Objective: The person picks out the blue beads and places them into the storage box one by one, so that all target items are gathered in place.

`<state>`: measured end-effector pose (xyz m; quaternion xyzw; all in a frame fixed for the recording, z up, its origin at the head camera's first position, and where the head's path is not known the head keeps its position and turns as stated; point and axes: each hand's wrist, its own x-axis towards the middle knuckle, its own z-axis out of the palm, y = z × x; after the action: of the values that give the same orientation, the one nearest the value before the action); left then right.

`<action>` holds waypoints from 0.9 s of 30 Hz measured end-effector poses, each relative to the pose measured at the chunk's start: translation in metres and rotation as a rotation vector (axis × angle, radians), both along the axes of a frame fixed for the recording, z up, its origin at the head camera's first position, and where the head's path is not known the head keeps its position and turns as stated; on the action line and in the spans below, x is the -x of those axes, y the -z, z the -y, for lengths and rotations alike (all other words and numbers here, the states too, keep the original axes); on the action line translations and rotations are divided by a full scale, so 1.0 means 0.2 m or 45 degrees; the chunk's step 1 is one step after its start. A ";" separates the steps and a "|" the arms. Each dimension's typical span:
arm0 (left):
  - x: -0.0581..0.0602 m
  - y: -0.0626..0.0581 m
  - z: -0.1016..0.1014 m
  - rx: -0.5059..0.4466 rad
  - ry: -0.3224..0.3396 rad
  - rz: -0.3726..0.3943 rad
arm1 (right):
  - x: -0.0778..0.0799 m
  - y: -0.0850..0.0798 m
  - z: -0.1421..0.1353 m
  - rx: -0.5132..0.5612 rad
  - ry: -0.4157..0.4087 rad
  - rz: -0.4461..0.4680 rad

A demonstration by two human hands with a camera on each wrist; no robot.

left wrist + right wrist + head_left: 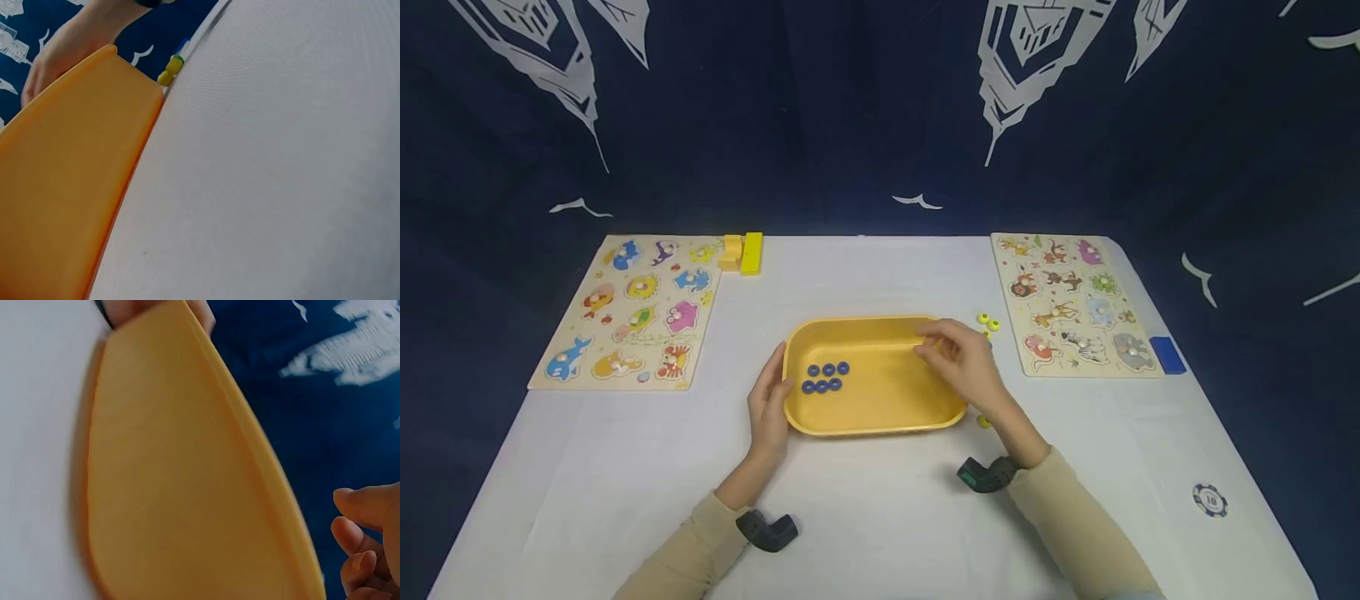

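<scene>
A yellow tray (880, 421) lies at the middle of the table, with two rows of small dark blue rings (828, 369) on the left part of its floor. My left hand (769, 408) holds the tray's left end, thumb at the rim and fingers along the outside. Over the tray's right end hovers my right hand (958, 362), its fingers loosely bent. In the right wrist view, thumb and fingers (359, 503) stand apart beside the tray wall (181, 462), and nothing shows between them. Small yellow-green rings (994, 325) lie just right of the tray, partly hidden by the right hand.
Animal puzzle boards lie at the back left (625, 312) and back right (1067, 308). Yellow blocks (751, 254) stand beside the left board. A blue block (1167, 355) lies by the right board, and a round chip (1210, 500) is near the right edge.
</scene>
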<state>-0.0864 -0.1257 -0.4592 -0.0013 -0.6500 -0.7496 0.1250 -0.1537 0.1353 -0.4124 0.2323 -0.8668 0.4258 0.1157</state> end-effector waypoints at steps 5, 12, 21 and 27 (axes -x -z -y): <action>0.00 -0.01 0.01 -0.016 -0.004 0.008 | -0.04 0.08 -0.23 0.033 0.160 0.013; 0.00 0.00 0.01 -0.007 -0.016 0.016 | -0.04 0.28 -0.39 0.015 0.340 0.108; 0.00 0.01 0.00 -0.034 -0.012 0.005 | -0.04 0.33 -0.40 -0.115 0.425 0.184; 0.00 0.01 -0.01 -0.028 -0.008 0.010 | -0.04 0.32 -0.39 -0.163 0.443 0.168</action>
<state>-0.0873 -0.1246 -0.4613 0.0051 -0.6422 -0.7563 0.1247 -0.1449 0.2139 -0.4765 0.0574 -0.9249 0.3575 0.1156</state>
